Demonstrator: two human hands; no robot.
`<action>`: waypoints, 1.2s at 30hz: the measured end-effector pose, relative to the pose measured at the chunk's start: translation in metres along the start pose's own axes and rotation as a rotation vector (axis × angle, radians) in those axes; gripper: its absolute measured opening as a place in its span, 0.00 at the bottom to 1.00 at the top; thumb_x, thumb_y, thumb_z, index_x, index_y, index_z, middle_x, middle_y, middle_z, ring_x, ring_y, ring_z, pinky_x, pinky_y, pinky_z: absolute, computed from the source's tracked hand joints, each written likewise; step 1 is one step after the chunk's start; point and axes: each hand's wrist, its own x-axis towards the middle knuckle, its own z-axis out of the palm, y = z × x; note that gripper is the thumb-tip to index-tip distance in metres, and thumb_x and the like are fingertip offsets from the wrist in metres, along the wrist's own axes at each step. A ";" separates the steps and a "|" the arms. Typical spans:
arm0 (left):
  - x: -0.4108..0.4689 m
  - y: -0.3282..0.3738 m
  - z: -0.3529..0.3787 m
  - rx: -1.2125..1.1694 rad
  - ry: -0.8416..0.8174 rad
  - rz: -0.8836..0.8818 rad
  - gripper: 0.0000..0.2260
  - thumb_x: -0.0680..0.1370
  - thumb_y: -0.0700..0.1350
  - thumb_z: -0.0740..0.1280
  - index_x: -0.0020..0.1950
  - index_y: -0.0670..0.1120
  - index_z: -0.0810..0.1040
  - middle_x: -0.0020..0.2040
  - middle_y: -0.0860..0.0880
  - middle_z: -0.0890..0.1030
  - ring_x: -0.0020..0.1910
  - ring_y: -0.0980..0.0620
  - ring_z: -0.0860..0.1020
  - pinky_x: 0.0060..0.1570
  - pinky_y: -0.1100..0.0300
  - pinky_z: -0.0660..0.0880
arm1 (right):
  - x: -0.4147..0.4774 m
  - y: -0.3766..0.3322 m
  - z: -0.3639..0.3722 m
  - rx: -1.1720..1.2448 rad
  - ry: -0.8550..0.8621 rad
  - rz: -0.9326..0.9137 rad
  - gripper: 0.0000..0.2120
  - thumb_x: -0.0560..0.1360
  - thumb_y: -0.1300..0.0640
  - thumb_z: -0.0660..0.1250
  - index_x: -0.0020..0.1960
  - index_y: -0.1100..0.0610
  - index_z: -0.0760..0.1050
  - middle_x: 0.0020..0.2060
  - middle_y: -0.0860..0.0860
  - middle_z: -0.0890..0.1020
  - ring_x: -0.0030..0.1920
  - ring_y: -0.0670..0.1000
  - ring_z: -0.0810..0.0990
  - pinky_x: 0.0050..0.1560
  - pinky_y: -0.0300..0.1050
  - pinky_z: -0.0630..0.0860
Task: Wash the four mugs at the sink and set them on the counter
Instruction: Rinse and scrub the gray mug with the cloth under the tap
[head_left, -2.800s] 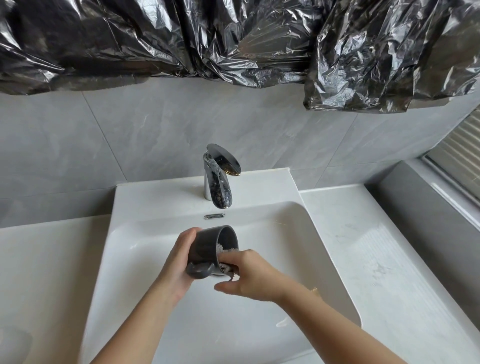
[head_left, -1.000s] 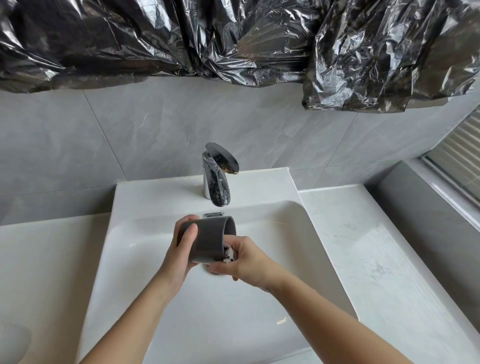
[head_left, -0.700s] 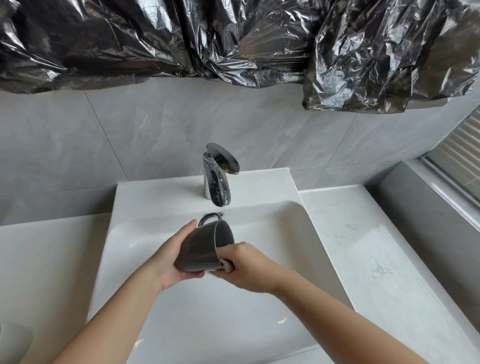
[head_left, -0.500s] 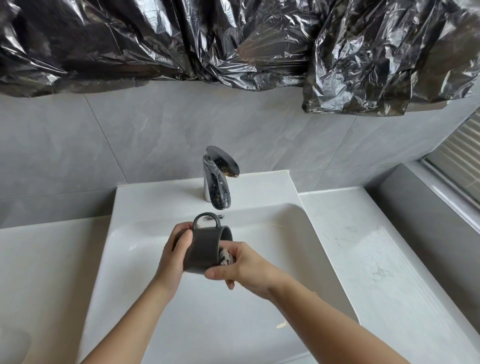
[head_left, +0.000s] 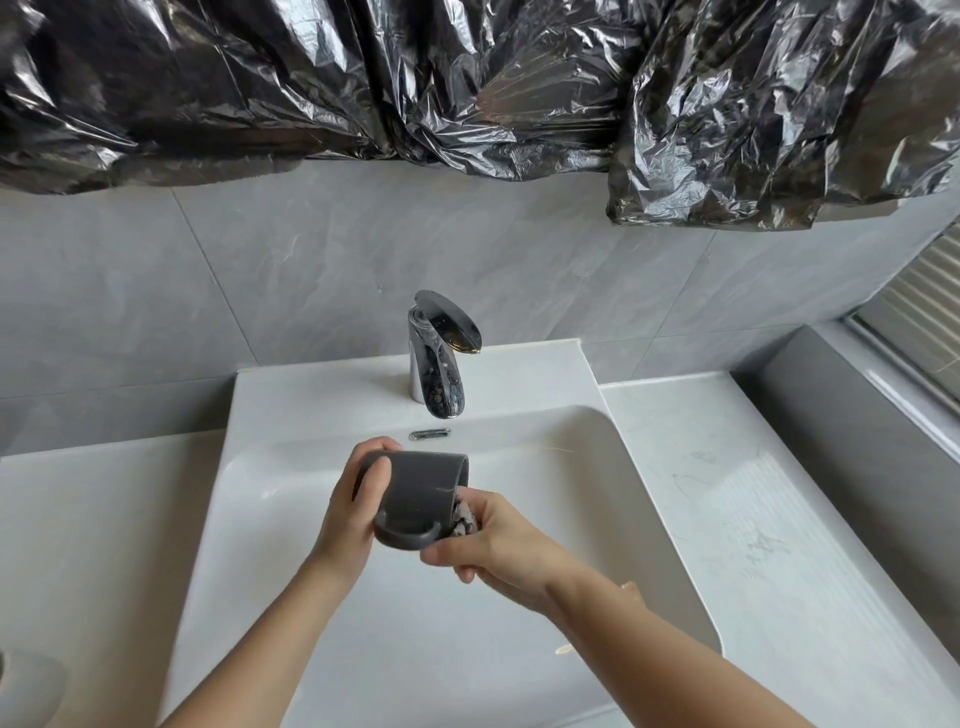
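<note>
Your mug (head_left: 415, 493) is in the air just in front of the faucet (head_left: 439, 358), over the sink (head_left: 322, 395) and clear of its floor. It lies on its side, with the mouth pointing to the faucet's right and the handle turned down towards you. Your left hand (head_left: 353, 514) grips the base end, fingers curled over the far side and thumb pressed on the near wall. Your right hand (head_left: 498, 545) is at the mouth and pinches a speckled pad (head_left: 464, 517) against the rim; how far the pad goes inside cannot be told. The faucet's lever is tipped to its right, and no water shows at the spout. A small overflow slot (head_left: 429, 434) sits between faucet and mug. The counter (head_left: 727, 493) runs off to the faucet's right. Crumpled black plastic (head_left: 467, 78) hangs on the wall above the faucet.
</note>
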 end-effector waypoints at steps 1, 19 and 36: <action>-0.001 -0.003 -0.002 0.026 -0.007 0.060 0.25 0.67 0.63 0.62 0.54 0.46 0.72 0.48 0.49 0.77 0.44 0.56 0.77 0.39 0.64 0.75 | 0.000 0.000 0.001 0.015 0.017 0.000 0.16 0.67 0.68 0.68 0.54 0.60 0.78 0.39 0.51 0.78 0.35 0.43 0.74 0.29 0.34 0.68; -0.010 0.001 0.000 0.192 -0.051 0.084 0.18 0.67 0.64 0.60 0.56 0.64 0.68 0.47 0.55 0.78 0.34 0.52 0.75 0.25 0.58 0.69 | -0.002 -0.008 -0.005 -0.210 0.023 -0.086 0.16 0.73 0.72 0.65 0.54 0.55 0.80 0.40 0.44 0.83 0.37 0.44 0.74 0.28 0.36 0.67; -0.011 -0.004 0.003 0.227 0.050 0.184 0.19 0.68 0.62 0.62 0.55 0.56 0.71 0.50 0.63 0.77 0.48 0.61 0.76 0.44 0.69 0.73 | 0.000 -0.007 -0.003 -0.087 0.091 -0.038 0.13 0.70 0.65 0.69 0.53 0.54 0.81 0.41 0.52 0.82 0.40 0.48 0.78 0.28 0.34 0.72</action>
